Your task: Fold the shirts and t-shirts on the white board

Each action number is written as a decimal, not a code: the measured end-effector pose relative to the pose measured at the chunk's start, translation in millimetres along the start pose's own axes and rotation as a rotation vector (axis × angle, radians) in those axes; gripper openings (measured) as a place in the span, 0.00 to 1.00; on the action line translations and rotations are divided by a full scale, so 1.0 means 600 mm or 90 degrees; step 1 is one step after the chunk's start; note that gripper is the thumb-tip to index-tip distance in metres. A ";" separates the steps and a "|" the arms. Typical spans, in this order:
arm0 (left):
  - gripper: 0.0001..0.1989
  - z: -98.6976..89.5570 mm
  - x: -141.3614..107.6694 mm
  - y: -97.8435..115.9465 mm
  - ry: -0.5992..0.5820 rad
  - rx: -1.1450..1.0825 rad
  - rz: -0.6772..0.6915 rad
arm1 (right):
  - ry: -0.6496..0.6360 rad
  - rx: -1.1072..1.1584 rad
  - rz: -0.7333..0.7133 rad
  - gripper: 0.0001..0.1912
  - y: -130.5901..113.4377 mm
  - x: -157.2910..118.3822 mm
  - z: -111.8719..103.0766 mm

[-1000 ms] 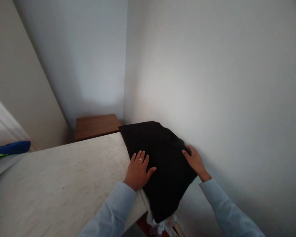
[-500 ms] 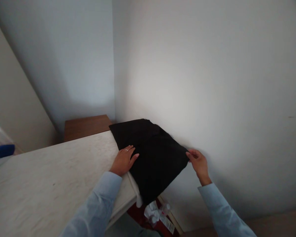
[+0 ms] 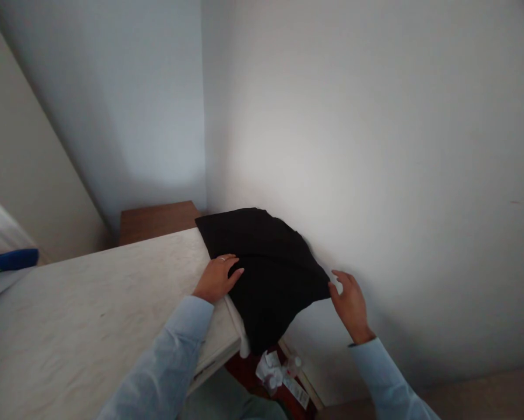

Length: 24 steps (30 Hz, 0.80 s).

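Note:
A plain black cloth (image 3: 262,262) lies partly on the white tabletop and drapes over its right end, near the wall. My left hand (image 3: 218,277), a ring on one finger, rests on the cloth's left edge with fingers stretched and thumb apart. At the cloth's right corner is my right hand (image 3: 350,303). Its thumb meets the corner, while the index finger stands away from the thumb with a gap between them. What the other right fingers do behind is hard to make out. The cloth's lower right edge sags in a curve.
The white table (image 3: 104,309) fills the lower left, with a blue object (image 3: 12,259) at its far left edge. Behind stands a brown wooden surface (image 3: 157,221). A pale wall (image 3: 376,146) borders the cloth. Below lie crumpled white papers or plastic (image 3: 271,368) on something red.
My right thumb and index finger have parted from their pinch at the cloth's corner. That corner has dropped slightly, and the lower edge has gone from straight to sagging. My left hand stays put.

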<state>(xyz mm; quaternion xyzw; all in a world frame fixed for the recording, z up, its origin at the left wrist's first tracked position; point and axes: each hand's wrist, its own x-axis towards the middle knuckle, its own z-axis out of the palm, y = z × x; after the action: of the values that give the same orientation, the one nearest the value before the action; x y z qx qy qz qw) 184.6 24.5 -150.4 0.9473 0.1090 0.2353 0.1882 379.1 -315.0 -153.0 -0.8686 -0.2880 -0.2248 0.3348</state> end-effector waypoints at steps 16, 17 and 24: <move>0.08 -0.041 -0.060 0.155 -0.160 0.126 0.093 | -0.365 0.050 -0.352 0.08 -0.172 -0.010 0.054; 0.09 -0.046 -0.061 0.158 -0.151 0.127 0.100 | -0.361 0.050 -0.360 0.09 -0.172 -0.008 0.049; 0.06 -0.054 -0.107 0.168 -0.102 0.115 0.072 | -0.409 0.072 -0.336 0.09 -0.176 -0.019 0.025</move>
<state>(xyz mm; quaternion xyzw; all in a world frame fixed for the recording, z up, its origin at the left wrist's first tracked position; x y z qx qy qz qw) 125.3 -75.5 -108.6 0.9807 0.0608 0.1586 0.0966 304.9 -244.0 -121.8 -0.7714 -0.6021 -0.0045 0.2061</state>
